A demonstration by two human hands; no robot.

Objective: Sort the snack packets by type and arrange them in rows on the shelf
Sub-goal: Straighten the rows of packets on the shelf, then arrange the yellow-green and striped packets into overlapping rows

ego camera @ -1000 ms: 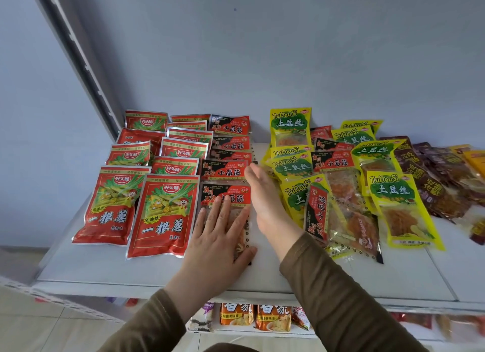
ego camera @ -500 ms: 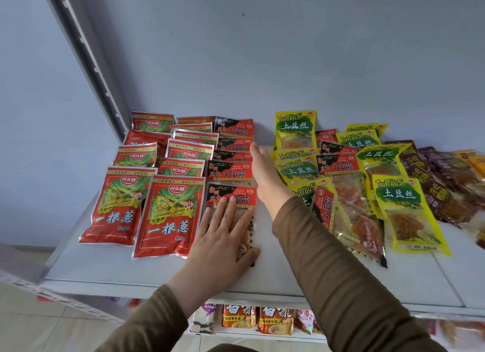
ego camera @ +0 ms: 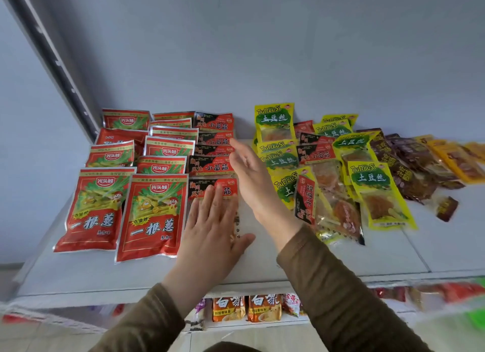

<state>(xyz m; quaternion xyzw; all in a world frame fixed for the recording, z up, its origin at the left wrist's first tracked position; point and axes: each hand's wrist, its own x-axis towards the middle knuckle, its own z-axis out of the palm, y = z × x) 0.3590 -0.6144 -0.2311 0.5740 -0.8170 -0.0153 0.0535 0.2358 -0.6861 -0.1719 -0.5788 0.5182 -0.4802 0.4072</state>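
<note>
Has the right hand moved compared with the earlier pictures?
Yes. The right hand has lifted and turned palm-up, off the right edge of the black-and-red packet column it was touching.

Sorted rows left on shelf; mixed packets right, seemingly overlapping.

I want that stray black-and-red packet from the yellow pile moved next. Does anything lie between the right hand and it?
Nothing visible does. The right hand hovers open above bare shelf, and the tilted black-and-red packet lies just to its right atop the yellow packets.
</note>
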